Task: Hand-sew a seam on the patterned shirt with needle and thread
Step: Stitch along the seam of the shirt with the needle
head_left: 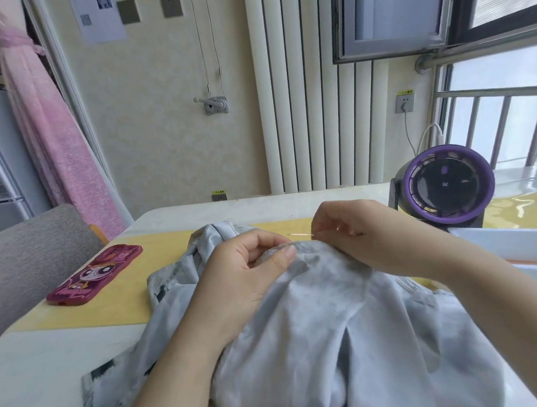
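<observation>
Centre frame, we see the left hand (pixel 249 268) pinching a fold of the patterned shirt (pixel 317 327) on the table (pixel 49 361); beside it the right hand (pixel 358 232) pinches the needle (pixel 299 234).

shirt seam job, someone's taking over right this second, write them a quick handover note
Left hand pinches a fold of the shirt, which is bunched on the table.
Right hand pinches the needle just behind that fold, one end sticking out to the left.
Thread is too fine to see; finished stitches can't be made out.
Left to do: probably pull the needle through and carry on along the seam.
</observation>
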Available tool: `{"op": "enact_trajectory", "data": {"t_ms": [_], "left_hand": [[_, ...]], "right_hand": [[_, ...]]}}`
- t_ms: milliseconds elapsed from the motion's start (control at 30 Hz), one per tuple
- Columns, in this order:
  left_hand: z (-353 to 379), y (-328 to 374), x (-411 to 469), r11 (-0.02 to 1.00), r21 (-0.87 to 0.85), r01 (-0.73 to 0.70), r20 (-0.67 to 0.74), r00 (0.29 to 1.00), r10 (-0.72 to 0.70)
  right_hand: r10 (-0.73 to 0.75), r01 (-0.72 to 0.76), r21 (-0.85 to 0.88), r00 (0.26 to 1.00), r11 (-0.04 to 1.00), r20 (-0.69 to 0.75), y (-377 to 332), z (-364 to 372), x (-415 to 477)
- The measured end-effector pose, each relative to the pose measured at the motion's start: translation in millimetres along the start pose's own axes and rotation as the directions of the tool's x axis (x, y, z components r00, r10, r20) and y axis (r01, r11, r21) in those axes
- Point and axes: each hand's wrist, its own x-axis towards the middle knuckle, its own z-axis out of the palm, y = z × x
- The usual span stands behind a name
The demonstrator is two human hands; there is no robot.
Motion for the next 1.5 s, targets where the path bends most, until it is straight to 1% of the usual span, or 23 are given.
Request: {"op": "enact_trajectory", "data": {"t_ms": [33, 100, 233, 433, 567, 933, 1000, 1067, 1200, 1333, 1400, 1500], "left_hand": [[0, 0, 0, 1.0, -0.012, 0.007, -0.006, 1.0, -0.007], [0, 0, 0, 1.0, -0.021, 0.021, -0.018, 1.0, -0.021], [0, 0, 0, 0.999, -0.032, 0.042, -0.032, 0.999, -0.043], [0, 2, -1, 0.995, -0.072, 0.063, -0.014, 0.998, -0.065], [0, 4, -1, 0.986, -0.142, 0.082, -0.005, 0.996, -0.084], [-1, 4, -2, 0.979, -0.177, 0.098, 0.018, 0.995, -0.096], [-1, 4, -1, 0.977, -0.184, 0.108, 0.034, 0.994, -0.103], [-1, 4, -1, 0.964, -0.229, 0.134, 0.067, 0.99, -0.122], [1, 3, -1, 0.929, -0.326, 0.176, 0.097, 0.984, -0.152], [4, 0, 0, 0.936, -0.313, 0.163, 0.071, 0.986, -0.148], [4, -1, 2, 0.941, -0.303, 0.152, 0.043, 0.988, -0.146], [4, -2, 2, 0.94, -0.302, 0.159, 0.025, 0.987, -0.159]], "right_hand": [[-0.006, 0.006, -0.05, 1.0, 0.999, -0.003, -1, -2, 0], [-0.011, 0.01, -0.092, 1.0, 0.996, -0.01, -2, -5, -1], [-0.013, 0.012, -0.083, 1.0, 0.996, -0.012, -3, -8, -2], [-0.018, 0.018, -0.101, 1.0, 0.995, -0.004, -4, -7, -2], [-0.024, 0.024, -0.07, 1.0, 0.997, -0.007, -4, -7, -2], [-0.014, 0.014, -0.026, 1.0, 1.0, 0.005, -5, -6, -2], [-0.014, 0.014, -0.012, 1.0, 1.0, 0.004, -5, -5, -2], [-0.015, 0.015, 0.018, 1.0, 1.0, 0.008, -7, -4, -2], [-0.086, 0.087, 0.103, 0.996, 0.991, -0.015, -12, -3, -3], [-0.135, 0.144, 0.304, 0.99, 0.942, -0.051, -18, 0, -5], [-0.173, 0.179, 0.295, 0.984, 0.939, -0.048, -18, 3, -5], [-0.236, 0.242, 0.187, 0.97, 0.952, -0.058, -15, 9, -5]]}}
